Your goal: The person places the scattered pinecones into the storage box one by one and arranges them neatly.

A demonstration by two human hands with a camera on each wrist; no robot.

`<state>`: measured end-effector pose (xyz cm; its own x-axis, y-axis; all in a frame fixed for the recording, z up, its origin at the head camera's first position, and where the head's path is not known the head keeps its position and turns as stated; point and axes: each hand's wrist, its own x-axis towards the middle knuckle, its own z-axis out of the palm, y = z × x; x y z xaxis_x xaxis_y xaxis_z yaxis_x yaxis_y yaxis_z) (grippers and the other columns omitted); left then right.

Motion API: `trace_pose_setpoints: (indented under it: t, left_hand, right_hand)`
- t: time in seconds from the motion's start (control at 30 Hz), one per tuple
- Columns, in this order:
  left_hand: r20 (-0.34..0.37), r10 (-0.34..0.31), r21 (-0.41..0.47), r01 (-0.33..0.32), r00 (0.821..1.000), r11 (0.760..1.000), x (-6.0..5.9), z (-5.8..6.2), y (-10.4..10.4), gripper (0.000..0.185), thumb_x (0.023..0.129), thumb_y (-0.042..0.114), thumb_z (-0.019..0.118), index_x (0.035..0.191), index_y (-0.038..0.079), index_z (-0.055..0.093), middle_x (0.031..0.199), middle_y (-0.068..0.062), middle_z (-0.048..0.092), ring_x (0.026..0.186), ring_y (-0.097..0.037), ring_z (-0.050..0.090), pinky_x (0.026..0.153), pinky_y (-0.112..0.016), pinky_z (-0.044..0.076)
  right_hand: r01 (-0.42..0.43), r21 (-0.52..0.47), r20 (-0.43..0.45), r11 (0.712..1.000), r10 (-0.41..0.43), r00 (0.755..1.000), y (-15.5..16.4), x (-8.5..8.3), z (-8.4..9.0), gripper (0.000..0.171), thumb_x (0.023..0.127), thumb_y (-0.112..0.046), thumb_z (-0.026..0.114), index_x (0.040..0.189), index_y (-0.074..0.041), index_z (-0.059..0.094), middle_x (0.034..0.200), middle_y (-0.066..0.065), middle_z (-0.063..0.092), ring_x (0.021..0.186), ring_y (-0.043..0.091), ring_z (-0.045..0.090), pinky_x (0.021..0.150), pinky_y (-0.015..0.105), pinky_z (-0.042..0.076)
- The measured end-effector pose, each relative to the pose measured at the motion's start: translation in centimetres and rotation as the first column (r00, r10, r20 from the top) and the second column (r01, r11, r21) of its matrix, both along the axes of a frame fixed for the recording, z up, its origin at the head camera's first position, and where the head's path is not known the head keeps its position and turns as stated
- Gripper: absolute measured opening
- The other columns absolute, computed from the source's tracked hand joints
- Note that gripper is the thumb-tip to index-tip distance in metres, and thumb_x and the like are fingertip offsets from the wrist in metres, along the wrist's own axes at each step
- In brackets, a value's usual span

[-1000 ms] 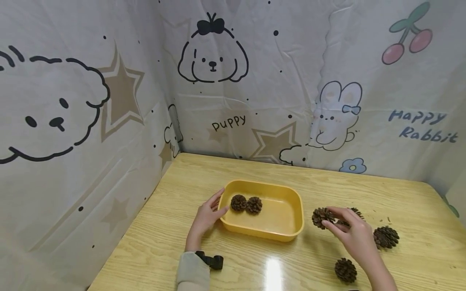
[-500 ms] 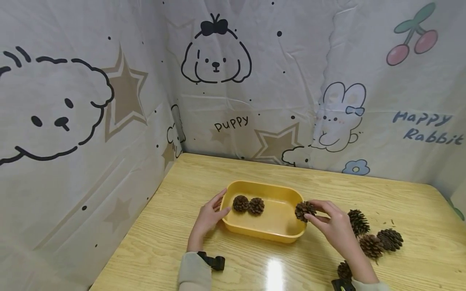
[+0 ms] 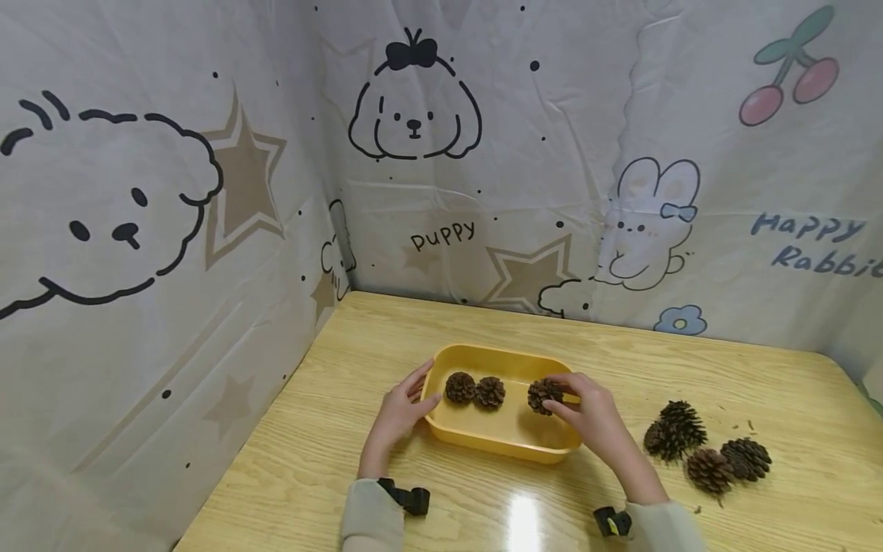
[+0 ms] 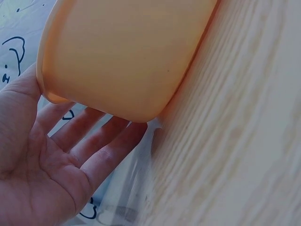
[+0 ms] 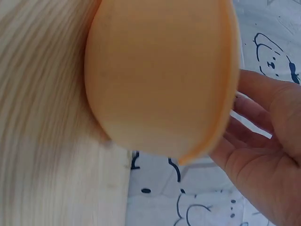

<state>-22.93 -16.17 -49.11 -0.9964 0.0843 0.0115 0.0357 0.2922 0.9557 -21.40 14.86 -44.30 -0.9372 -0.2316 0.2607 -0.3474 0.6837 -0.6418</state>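
Note:
A yellow tray (image 3: 502,445) sits mid-table with two pine cones (image 3: 459,387) (image 3: 490,392) in its left half. My right hand (image 3: 592,414) is over the tray's right half and pinches a third pine cone (image 3: 541,395) in its fingertips. My left hand (image 3: 400,410) rests against the tray's left end, thumb on the rim, fingers straight. The left wrist view shows the open palm (image 4: 42,165) beside the tray's outer wall (image 4: 122,56). In the right wrist view the tray wall (image 5: 160,80) fills the frame, with the right hand (image 5: 263,141) behind its rim; the held cone is hidden there.
Three more pine cones (image 3: 676,435) (image 3: 709,469) (image 3: 748,457) lie in a cluster on the wooden table (image 3: 441,330) to the right of the tray. Cartoon-printed fabric walls (image 3: 483,153) enclose the table at the back and left.
My right hand lifted a pine cone from the cluster on the right and carried it leftwards over the tray's rim. The left hand stayed at the tray's left end.

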Motion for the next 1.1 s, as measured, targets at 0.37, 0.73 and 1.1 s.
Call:
trace_pose_setpoints:
  t: [0.37,0.73,1.1]
  left_hand:
    - [-0.007,-0.014,0.035,0.015,1.000,0.999,0.0,0.0,0.3,0.061,0.093,0.014,0.066,0.149,0.020,0.043,0.149,-0.018,0.048,0.135,-0.035,0.050,0.113,-0.049,0.043]
    - [-0.019,-0.020,0.038,0.021,1.000,0.999,0.0,-0.1,0.2,0.060,0.094,0.014,0.065,0.149,0.020,0.044,0.150,-0.018,0.047,0.137,-0.035,0.048,0.115,-0.050,0.041]
    - [-0.008,-0.024,0.033,0.024,1.000,0.999,0.1,0.1,-0.1,0.061,0.094,0.015,0.065,0.150,0.020,0.042,0.152,-0.017,0.045,0.138,-0.036,0.046,0.116,-0.050,0.039]
  right_hand:
    - [-0.028,0.120,0.001,0.992,0.028,1.000,-2.1,-1.9,-1.1,0.035,0.084,-0.008,0.074,0.117,0.003,0.066,0.115,0.023,0.067,0.104,0.039,0.065,0.085,0.048,0.059]
    - [-0.051,0.141,-0.002,0.989,0.052,0.999,-3.2,-2.9,-2.1,0.035,0.084,-0.005,0.075,0.116,0.004,0.065,0.116,0.024,0.066,0.106,0.040,0.064,0.087,0.049,0.058]
    - [-0.074,0.110,0.053,0.991,0.068,0.996,-4.1,-3.5,-2.4,0.040,0.084,-0.005,0.074,0.120,0.005,0.062,0.121,0.025,0.064,0.105,0.042,0.064,0.087,0.049,0.058]
